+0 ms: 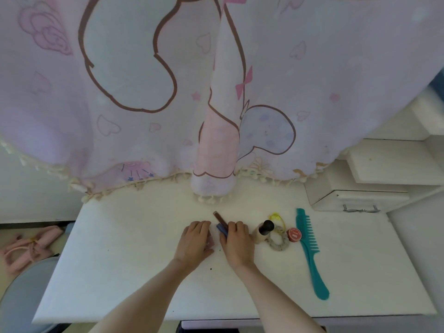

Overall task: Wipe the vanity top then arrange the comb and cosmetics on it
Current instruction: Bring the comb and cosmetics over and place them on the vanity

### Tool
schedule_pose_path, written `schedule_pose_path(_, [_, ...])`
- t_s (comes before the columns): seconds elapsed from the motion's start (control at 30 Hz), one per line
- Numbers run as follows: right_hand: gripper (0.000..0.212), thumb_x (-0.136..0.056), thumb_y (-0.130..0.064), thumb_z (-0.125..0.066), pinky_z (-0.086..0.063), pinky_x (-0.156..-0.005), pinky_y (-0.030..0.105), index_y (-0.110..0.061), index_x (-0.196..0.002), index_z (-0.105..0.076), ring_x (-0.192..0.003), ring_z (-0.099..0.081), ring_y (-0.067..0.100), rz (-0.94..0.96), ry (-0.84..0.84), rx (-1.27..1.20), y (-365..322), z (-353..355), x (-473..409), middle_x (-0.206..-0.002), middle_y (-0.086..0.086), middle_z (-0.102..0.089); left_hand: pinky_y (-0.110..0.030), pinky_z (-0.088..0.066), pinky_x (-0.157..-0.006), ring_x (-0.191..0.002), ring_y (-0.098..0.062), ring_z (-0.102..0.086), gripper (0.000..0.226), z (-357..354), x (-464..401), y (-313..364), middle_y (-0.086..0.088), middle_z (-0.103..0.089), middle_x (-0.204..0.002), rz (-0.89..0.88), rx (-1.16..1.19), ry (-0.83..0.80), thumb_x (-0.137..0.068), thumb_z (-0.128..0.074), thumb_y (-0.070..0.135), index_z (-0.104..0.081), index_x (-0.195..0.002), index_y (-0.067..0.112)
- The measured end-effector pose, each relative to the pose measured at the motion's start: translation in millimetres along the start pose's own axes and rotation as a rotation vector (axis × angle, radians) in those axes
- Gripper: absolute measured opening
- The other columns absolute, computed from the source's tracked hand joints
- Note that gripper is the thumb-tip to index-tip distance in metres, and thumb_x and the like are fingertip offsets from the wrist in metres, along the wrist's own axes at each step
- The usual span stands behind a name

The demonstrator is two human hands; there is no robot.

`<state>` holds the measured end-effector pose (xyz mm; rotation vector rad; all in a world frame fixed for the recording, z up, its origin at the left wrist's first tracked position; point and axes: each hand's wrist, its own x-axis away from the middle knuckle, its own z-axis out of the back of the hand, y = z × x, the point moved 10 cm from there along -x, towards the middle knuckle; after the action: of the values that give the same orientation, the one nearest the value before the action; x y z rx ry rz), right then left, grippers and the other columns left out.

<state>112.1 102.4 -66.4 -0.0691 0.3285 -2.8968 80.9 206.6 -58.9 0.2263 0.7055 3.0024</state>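
Roughly centre frame: both hands down on white counter, side by side, nearly touching. Left hand palm down, fingers curled over something small and pinkish at its right edge, mostly hidden, cannot tell what. Right hand curled round a blue tube, with a brown stick poking out toward upper left just beyond the fingers; cannot tell if that one is gripped too. Just right of right hand: beige bottle with black cap, upright. Grey scrunchie touching bottle base, yellow hair tie behind it. Small red round tin between scrunchie and teal comb. Comb flat on counter, right of centre, teeth facing right, handle toward lower frame. Pink printed curtain filling upper frame, hem on counter's back edge. Pink slippers on floor, lower left.
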Motion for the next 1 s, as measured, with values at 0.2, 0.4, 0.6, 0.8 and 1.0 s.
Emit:
schedule_pose_path(0.2, [0.035,-0.053,-0.021,-0.085,-0.047,-0.043,0.028,-0.012,-0.079,-0.063,-0.060,-0.056,0.018,0.093,0.044,0.010,2,3,11,-0.068,0.002,-0.057,-0.026,-0.041,-0.090,-0.115,-0.025,-0.044,0.052,0,7,3,-0.010,-0.050,-0.122,0.002,0.053,0.027,-0.080,-0.066,0.014,-0.045,-0.127,0.003])
schedule_pose_path(0.4, [0.032,-0.062,-0.021,-0.081,-0.050,-0.052,0.028,-0.012,-0.087,-0.064,-0.070,-0.058,0.019,0.127,0.103,-0.028,7,10,20,-0.080,0.002,-0.059,-0.027,-0.040,-0.094,-0.120,-0.028,-0.042,0.051,-8,-3,9,-0.013,-0.050,-0.124,0.011,0.098,0.047,-0.080,-0.060,0.006,-0.044,-0.129,-0.001])
schedule_pose_path(0.6, [0.048,-0.087,-0.019,-0.035,-0.033,-0.107,0.036,-0.005,-0.130,-0.050,-0.128,-0.045,0.025,0.395,0.052,0.050,-8,-2,45,-0.137,0.008,-0.051,-0.024,-0.048,-0.083,-0.095,-0.025,-0.063,0.044,-5,1,18,-0.007,-0.066,-0.098,-0.092,0.031,0.073,-0.064,-0.077,0.017,-0.061,-0.103,0.004])
schedule_pose_path(0.8, [0.055,-0.086,-0.028,-0.038,-0.018,-0.109,0.037,-0.003,-0.134,-0.045,-0.133,-0.038,0.024,0.423,-0.080,0.081,6,-16,69,-0.144,0.010,-0.041,-0.034,-0.039,-0.098,-0.113,-0.023,-0.050,0.043,-9,29,18,-0.008,-0.060,-0.120,-0.241,-0.140,0.055,-0.078,-0.047,0.032,-0.063,-0.110,0.008])
schedule_pose_path(1.0, [0.056,-0.085,-0.031,-0.038,-0.015,-0.110,0.036,-0.002,-0.130,-0.051,-0.126,-0.047,0.024,0.321,-0.118,0.083,18,-13,70,-0.137,0.013,-0.050,-0.025,-0.035,-0.103,-0.121,-0.022,-0.052,0.063,-33,42,20,-0.008,-0.052,-0.135,-0.261,-0.141,-0.025,-0.078,-0.044,0.042,-0.052,-0.129,0.006])
